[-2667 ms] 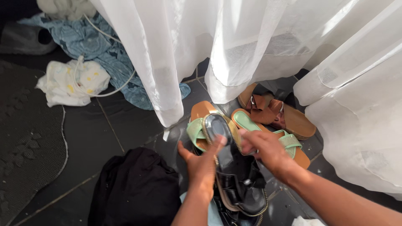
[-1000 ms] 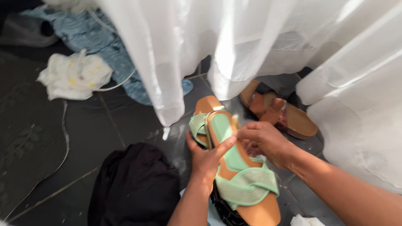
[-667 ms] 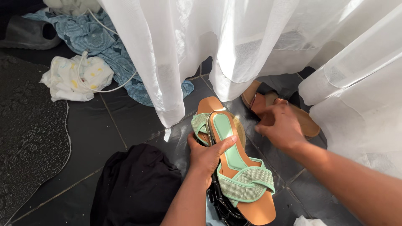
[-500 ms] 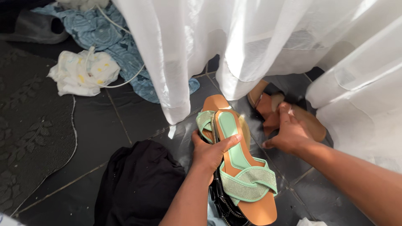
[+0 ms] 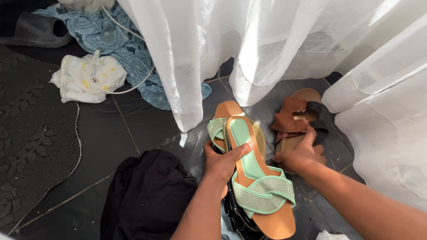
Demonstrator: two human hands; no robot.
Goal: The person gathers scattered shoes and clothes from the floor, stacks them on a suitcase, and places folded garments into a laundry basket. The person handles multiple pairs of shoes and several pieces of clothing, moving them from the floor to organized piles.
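— What is the left hand [image 5: 221, 163] doing?

— It is clasped round a stack of sandals, thumb across the mint insole of the top green sandal [image 5: 255, 178]. That one has a tan sole edge and woven, crossed green straps near the toe. A second green sandal [image 5: 222, 122] lies beneath it, and a glossy black sandal [image 5: 235, 215] with a chain trim sits at the bottom of the pile.

— And the right hand [image 5: 301, 155]?

— It grips the near end of a brown sandal [image 5: 293, 120], which has wide brown straps, a dark band and a tan footbed. That sandal lies just to the right of the stack, close to the curtain's hem.

— What does it all rest on?

— A floor [image 5: 133, 129] of dark, glossy tiles with pale grout lines. A sheer white curtain [image 5: 249, 44] hangs down to it, sunlit. A black garment [image 5: 147, 200] is heaped beside the left forearm. Farther left are a dark patterned mat [image 5: 31, 151], a crumpled white cloth [image 5: 84, 80] with a white cord [image 5: 133, 84] across it, a blue patterned cloth [image 5: 120, 49] and a grey slipper [image 5: 35, 31].
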